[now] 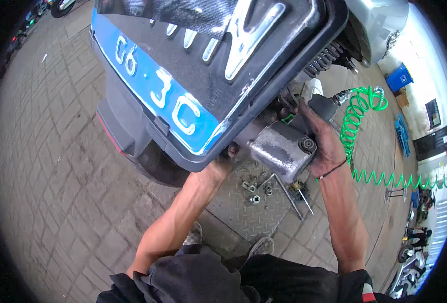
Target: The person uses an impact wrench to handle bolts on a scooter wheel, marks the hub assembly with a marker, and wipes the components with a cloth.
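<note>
My right hand (327, 139) is wrapped round the handle of an air impact wrench (280, 151), whose scuffed grey body points left, under the rear of a motorcycle. A green coiled air hose (353, 121) joins the wrench's handle end. My left hand (221, 164) reaches up beneath the blue and black number plate (155, 83), close to the wrench's nose. Only its wrist and a dark thumb tip show; the plate and its holder hide the other fingers. A shock absorber spring (325, 58) shows past the plate's right edge. What the wrench's nose meets is hidden.
Below my hands, several loose sockets (255, 199) and an L-shaped bar (288, 197) lie on a patterned metal plate (228, 207). The hose stretches right. Beyond are a blue bin (399, 78), parked motorcycles (409, 272) and a person in dark clothes (418, 237).
</note>
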### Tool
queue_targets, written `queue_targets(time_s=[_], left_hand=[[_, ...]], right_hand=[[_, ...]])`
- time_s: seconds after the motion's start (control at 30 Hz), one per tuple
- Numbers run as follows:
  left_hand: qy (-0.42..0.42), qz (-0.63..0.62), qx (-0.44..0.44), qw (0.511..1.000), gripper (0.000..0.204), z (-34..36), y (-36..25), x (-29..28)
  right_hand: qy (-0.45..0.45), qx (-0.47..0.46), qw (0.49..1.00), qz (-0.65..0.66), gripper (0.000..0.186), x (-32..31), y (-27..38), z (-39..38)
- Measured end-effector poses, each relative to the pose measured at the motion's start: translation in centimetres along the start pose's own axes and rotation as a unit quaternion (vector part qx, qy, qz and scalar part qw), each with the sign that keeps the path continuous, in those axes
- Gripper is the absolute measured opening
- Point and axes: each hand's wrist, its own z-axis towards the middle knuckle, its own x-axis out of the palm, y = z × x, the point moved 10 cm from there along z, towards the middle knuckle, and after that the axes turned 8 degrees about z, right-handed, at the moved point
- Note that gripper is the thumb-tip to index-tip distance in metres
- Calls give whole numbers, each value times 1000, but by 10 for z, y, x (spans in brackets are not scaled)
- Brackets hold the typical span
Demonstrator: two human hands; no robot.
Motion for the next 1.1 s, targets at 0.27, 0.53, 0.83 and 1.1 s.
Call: queue_targets(time_s=[0.27, 0.53, 0.83, 1.1], left_hand=[[-90, -8, -59, 994, 26, -1, 7, -6], [-81, -93, -83, 989, 27, -4, 25, -8], [-69, -146, -100, 982, 30, -6, 24, -3], [-68, -130, -94, 985, 32, -4, 17, -10]], right_hand=[[16, 12, 999, 32, 24, 12, 0, 0], [53, -22, 994, 91, 24, 8, 2, 16], [31, -27, 999, -11, 24, 31, 6, 5], [66, -50, 996, -33, 23, 41, 6, 5]])
